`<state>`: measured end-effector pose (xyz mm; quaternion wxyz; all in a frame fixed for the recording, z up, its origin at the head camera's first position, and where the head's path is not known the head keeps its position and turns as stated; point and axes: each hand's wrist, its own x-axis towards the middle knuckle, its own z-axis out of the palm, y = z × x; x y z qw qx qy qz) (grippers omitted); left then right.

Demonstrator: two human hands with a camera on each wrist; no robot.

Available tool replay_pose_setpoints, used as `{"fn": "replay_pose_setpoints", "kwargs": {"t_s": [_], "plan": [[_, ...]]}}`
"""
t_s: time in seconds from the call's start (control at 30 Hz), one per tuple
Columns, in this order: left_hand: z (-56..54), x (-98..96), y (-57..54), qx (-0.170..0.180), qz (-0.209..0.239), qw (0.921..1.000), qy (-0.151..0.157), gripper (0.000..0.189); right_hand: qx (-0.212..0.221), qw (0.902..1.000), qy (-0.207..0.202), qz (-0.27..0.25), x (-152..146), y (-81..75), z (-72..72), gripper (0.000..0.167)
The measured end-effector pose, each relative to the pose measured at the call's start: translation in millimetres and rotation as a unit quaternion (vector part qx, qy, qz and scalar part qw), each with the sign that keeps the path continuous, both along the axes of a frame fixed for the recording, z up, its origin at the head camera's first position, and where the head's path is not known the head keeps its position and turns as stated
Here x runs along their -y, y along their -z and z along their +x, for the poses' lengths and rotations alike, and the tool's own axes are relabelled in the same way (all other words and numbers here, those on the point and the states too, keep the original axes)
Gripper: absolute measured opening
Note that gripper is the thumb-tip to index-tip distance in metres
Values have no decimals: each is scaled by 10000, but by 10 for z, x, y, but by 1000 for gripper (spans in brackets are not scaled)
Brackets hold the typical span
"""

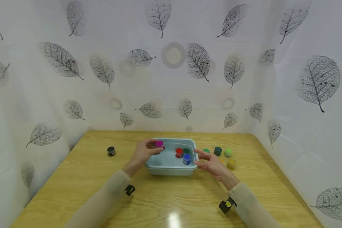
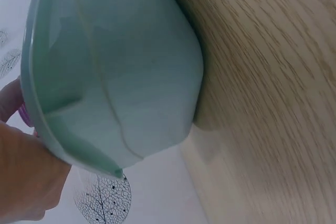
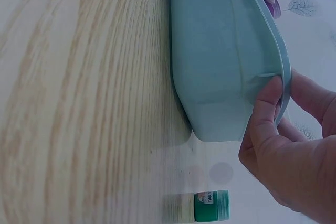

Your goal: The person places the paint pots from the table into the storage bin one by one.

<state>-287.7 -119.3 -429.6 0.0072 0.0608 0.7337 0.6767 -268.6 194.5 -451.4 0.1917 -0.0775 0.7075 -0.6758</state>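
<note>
A pale blue-green plastic basin (image 1: pixel 162 171) stands on the wooden table. My left hand (image 1: pixel 142 155) pinches a small purple-lidded paint jar (image 1: pixel 160 144) over the basin's left end. In the left wrist view the basin's wall (image 2: pixel 142 66) hides most of that jar. At the opposite end, my right hand (image 3: pixel 294 145) grips the basin's rim between thumb and fingers. Inside the basin, toward the right, are a red jar (image 1: pixel 179 153), a dark green jar (image 1: pixel 186 151) and a blue jar (image 1: pixel 186 159).
To the left stands a black jar (image 1: pixel 111 151) by itself. Right of the basin, partly behind my right hand, are several jars, among them a dark teal one (image 1: pixel 218 151), a light green one (image 1: pixel 228 152) and a yellow one (image 1: pixel 231 164). A leaf-patterned curtain (image 1: pixel 174 85) surrounds the table.
</note>
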Motion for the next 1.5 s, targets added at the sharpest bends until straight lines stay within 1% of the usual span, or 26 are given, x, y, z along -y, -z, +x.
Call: {"fn": "replay_pose_setpoints", "kwargs": {"t_s": [0.07, 0.17, 0.33, 0.43, 0.53, 0.63, 0.73, 0.8, 0.93, 1.03, 1.17, 1.27, 1.4, 1.5], "plan": [[-8, -40, 0, -90, -75, 9999, 93, 44, -7, 10000, 4, -7, -1, -5, -1, 66], [-30, -82, 16, -144, -154, 9997, 138, 42, -5, 10000, 24, 0, 1, -14, -3, 65], [-42, -130, 10, -160, -209, 9996, 29, 40, 5, 10000, 68, -11, 8, -24, -12, 64], [-46, -164, 3, -119, -328, 9994, 23, 40, 8, 10000, 72, -36, 6, -25, -14, 64], [-53, -204, 18, -81, -684, 9976, 17, 38, -10, 10000, 59, -26, 2, -18, -8, 65], [-51, -249, 37, -35, -1031, 9946, 88, 34, -14, 10000, 25, -39, 1, -9, 2, 66], [-42, -294, 41, 8, -1216, 9925, 155, 32, -38, 9999, 6, -100, 3, -4, 11, 66], [-35, -317, 42, 22, -1251, 9920, 173, 33, -35, 9999, 11, -167, 8, -3, 13, 66], [-32, -350, 48, 210, -1282, 9914, 126, 37, 9, 9998, 32, -213, 15, 2, 8, 68], [-42, -367, 51, 416, -1287, 9906, 188, 38, 66, 9997, 69, -205, 22, 5, 8, 68], [-62, -396, 51, 562, -1364, 9888, 243, 36, 65, 9998, 74, -200, 27, 11, 6, 67], [-77, -427, 53, 575, -1415, 9876, 357, 36, 38, 9997, 74, -232, 25, 15, 4, 67], [-92, -462, 62, 603, -1355, 9870, 619, 37, 84, 9996, 123, -259, 22, 12, 9, 68], [-99, -487, 64, 649, -1313, 9864, 744, 36, 111, 9996, 164, -222, 23, 11, 9, 68]]}}
